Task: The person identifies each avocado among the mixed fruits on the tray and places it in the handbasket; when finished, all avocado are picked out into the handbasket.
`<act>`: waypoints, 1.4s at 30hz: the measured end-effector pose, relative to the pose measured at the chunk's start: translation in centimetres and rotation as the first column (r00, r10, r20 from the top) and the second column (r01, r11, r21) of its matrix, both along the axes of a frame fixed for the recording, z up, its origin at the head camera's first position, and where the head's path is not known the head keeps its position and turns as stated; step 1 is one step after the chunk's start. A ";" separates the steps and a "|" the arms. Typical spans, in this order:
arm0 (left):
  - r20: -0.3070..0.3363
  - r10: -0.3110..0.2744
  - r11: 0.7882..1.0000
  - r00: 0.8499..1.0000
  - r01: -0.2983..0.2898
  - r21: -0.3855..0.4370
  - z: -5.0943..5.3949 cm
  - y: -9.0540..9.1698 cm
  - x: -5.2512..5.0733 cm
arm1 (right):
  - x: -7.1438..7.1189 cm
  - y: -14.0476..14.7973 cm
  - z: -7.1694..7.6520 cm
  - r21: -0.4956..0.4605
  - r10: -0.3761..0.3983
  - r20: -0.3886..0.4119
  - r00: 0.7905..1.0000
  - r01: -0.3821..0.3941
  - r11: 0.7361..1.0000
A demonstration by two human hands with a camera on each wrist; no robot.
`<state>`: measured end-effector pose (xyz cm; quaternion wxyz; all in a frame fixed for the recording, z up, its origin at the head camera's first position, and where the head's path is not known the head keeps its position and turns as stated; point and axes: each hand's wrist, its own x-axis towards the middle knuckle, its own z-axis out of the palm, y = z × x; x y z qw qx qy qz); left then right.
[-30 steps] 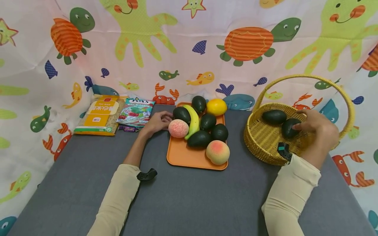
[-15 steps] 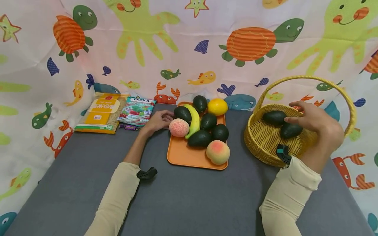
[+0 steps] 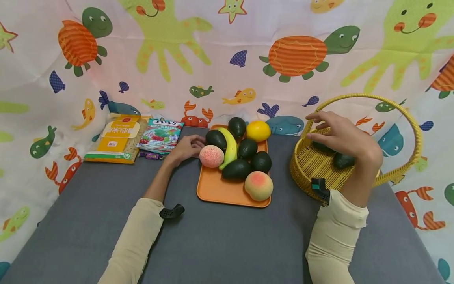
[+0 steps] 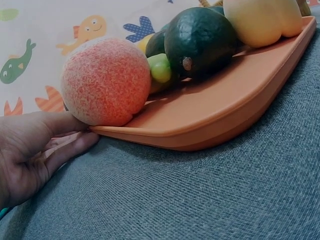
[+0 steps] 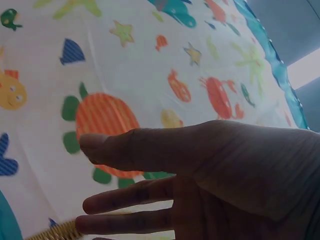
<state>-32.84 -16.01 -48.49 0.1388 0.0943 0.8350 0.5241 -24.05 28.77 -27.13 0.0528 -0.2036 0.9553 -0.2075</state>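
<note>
My left hand (image 3: 186,149) rests on the table at the left edge of the orange tray (image 3: 218,190). In the left wrist view its fairly straight fingers touch the tray's corner beside a speckled pink peach (image 4: 106,82). The tray also bears a banana (image 3: 230,149), a lemon (image 3: 258,131), several dark avocados (image 3: 237,169) and a yellow-red peach (image 3: 259,185). Above the left part of the yellow wicker basket (image 3: 301,177) my right hand (image 3: 342,136) is raised, fingers extended and holding nothing. Two avocados (image 3: 343,161) lie in the basket, partly hidden by that hand.
Left of the tray lie a yellow grain bag (image 3: 118,136), a teal Fox's candy bag (image 3: 161,136) and a small purple wrapped sweet (image 3: 150,155). The basket's tall arched handle (image 3: 369,96) rises over it. A patterned cloth (image 3: 213,39) hangs behind the grey table (image 3: 227,240).
My right hand has let go of the avocado in the basket, risen and moved left. That avocado stays in the basket. The left hand keeps its place by the tray.
</note>
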 end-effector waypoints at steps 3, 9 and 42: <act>-0.018 0.012 1.000 1.000 -0.012 0.009 0.1 0.0 0.1 | -0.5 -2.0 0.0 0.005 0.057 0.002 0.998 -0.057 0.998; -0.014 0.007 1.000 1.000 -0.007 -0.012 0.1 0.1 0.1 | -1.4 -5.4 -1.2 0.029 0.182 0.088 0.979 -0.185 0.982; -0.018 -0.003 1.000 1.000 0.003 0.017 -0.2 0.3 0.1 | -5.0 -10.8 -6.9 0.207 0.040 0.553 0.832 -0.184 0.961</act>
